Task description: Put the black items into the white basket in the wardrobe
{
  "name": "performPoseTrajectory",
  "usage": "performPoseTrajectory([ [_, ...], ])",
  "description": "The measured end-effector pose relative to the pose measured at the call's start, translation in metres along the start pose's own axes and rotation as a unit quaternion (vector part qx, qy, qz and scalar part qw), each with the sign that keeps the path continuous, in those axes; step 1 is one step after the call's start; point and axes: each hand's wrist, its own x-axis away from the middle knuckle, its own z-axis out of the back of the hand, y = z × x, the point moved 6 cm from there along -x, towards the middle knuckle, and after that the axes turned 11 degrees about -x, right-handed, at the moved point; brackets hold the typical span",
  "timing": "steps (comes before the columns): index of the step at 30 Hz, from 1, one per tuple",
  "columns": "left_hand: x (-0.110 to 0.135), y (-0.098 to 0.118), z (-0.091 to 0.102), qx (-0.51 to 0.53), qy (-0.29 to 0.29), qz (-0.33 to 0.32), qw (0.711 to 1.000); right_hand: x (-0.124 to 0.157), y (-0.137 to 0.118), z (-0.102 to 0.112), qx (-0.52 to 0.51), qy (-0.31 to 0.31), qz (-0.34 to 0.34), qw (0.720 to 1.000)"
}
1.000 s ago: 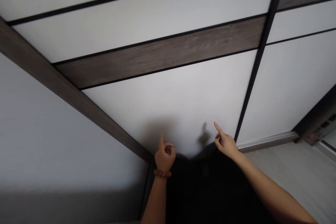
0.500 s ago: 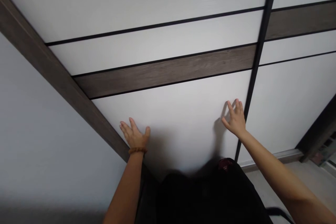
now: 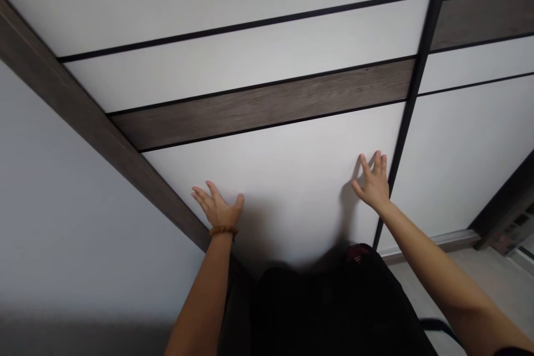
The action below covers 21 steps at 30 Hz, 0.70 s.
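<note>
A white sliding door panel [image 3: 292, 178] with a dark wood band [image 3: 267, 105] across it fills the view. My left hand [image 3: 217, 210] lies flat on the panel near its left wooden frame [image 3: 104, 139], fingers spread, with a bead bracelet at the wrist. My right hand [image 3: 373, 183] presses flat on the same panel close to the black vertical edge strip [image 3: 400, 139], fingers apart. Neither hand holds anything.
A second white door panel [image 3: 467, 150] lies to the right of the black strip. A grey wall [image 3: 62, 222] is on the left. A metal floor track [image 3: 442, 240] and pale floor [image 3: 471, 278] show at the lower right. My dark clothing [image 3: 325, 306] fills the bottom centre.
One second ago both hands were low with fingers curled and forefingers pointing. They have since risen and spread flat on the door panel; since half a second ago they barely shifted.
</note>
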Motion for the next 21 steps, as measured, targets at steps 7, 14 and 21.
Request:
performPoseTrajectory([
  [7, 0.001, 0.003, 0.001, 0.006, 0.012, -0.003, 1.000, 0.001, -0.025, 0.001, 0.013, 0.004, 0.004, 1.000],
  [14, 0.004, -0.006, 0.012, -0.003, 0.040, -0.008, 0.999, 0.005, -0.046, -0.011, 0.021, -0.024, 0.015, 0.999],
  [21, -0.004, -0.059, 0.029, 0.016, 0.138, 0.069, 0.988, 0.006, -0.038, -0.016, 0.018, -0.023, 0.011, 1.000],
])
